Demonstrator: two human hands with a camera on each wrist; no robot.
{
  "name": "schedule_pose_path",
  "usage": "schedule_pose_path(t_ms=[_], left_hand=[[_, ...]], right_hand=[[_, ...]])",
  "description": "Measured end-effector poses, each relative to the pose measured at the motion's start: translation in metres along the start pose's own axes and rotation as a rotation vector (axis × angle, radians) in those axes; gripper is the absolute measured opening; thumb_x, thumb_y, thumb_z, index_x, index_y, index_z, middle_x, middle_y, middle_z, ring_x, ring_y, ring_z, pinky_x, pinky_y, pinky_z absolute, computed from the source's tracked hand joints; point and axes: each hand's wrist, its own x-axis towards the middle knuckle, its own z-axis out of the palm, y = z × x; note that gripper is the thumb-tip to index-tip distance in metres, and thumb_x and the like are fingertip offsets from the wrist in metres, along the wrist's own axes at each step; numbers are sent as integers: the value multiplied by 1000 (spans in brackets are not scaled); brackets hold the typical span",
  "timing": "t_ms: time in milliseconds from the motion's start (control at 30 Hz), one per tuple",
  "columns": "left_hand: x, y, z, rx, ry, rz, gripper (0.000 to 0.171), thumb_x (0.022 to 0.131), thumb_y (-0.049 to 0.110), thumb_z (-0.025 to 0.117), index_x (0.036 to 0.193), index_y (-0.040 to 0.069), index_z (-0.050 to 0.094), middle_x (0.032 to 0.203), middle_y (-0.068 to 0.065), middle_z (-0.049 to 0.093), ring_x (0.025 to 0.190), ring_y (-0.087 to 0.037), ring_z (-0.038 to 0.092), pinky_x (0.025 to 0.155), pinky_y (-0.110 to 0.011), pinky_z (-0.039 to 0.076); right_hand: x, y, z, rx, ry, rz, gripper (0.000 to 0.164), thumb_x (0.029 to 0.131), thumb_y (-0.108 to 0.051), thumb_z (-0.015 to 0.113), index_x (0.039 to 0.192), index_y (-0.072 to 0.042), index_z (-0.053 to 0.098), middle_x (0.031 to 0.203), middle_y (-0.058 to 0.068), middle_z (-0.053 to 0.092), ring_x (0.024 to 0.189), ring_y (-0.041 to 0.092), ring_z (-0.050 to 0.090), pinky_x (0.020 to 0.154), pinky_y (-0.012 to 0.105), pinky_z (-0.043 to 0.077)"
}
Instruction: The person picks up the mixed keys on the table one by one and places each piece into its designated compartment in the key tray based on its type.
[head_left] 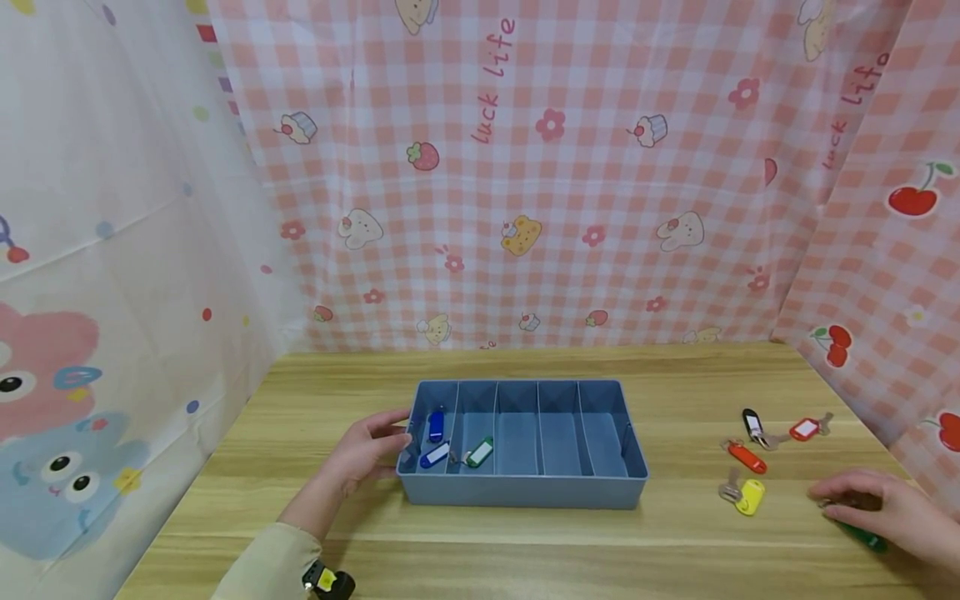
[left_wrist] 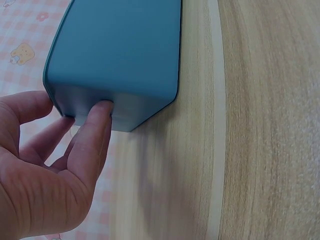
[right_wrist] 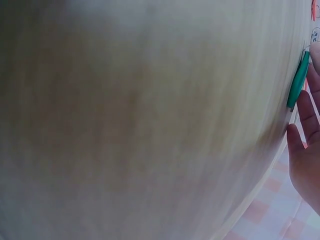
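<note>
A blue-grey box point(head_left: 525, 492) with several side-by-side compartments stands on the table. My left hand point(head_left: 367, 450) holds its left end, fingertips at the rim and against the end wall point(left_wrist: 122, 107). In the leftmost compartment lie two blue key tags point(head_left: 436, 427); the one beside it holds a green-framed key tag point(head_left: 481, 452). At the far right, my right hand point(head_left: 892, 508) pinches the key end of a green key tag point(head_left: 866, 536) low over the table. That green tag point(right_wrist: 298, 82) appears beside the fingers in the right wrist view, where the hand is cut off.
Loose on the table's right side are a black key tag point(head_left: 752, 423), a red-framed one point(head_left: 805, 429), an orange-red one point(head_left: 747, 457) and a yellow one point(head_left: 751, 497), with keys. A patterned cloth point(head_left: 525, 183) hangs behind the wooden table point(head_left: 570, 554).
</note>
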Motion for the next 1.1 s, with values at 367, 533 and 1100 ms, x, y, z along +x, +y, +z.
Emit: schedule_pose_path(t_ms=[367, 533, 1100], left_hand=[[1, 0, 0, 23, 7, -10, 48, 95, 3, 63, 141, 2, 52, 126, -23, 54, 110, -36, 57, 79, -51, 58], [1, 1, 0, 31, 9, -14, 48, 95, 4, 63, 141, 2, 53, 126, -23, 54, 111, -37, 57, 78, -51, 58], [1, 1, 0, 21, 10, -6, 48, 95, 3, 62, 142, 1, 52, 126, -23, 54, 110, -37, 57, 78, -50, 58]], right_hand=[[-1, -5, 0, -140, 14, 148, 13, 81, -2, 78, 85, -14, 73, 82, -17, 64, 77, -6, 53, 65, 10, 42], [0, -10, -1, -179, 12, 211, 11, 81, -3, 78, 84, -12, 72, 81, -15, 63, 75, -5, 51, 65, 13, 45], [-1, -13, -3, 23, 153, 133, 9, 85, 6, 72, 82, -3, 70, 77, -10, 65, 74, -4, 53, 67, 4, 37]])
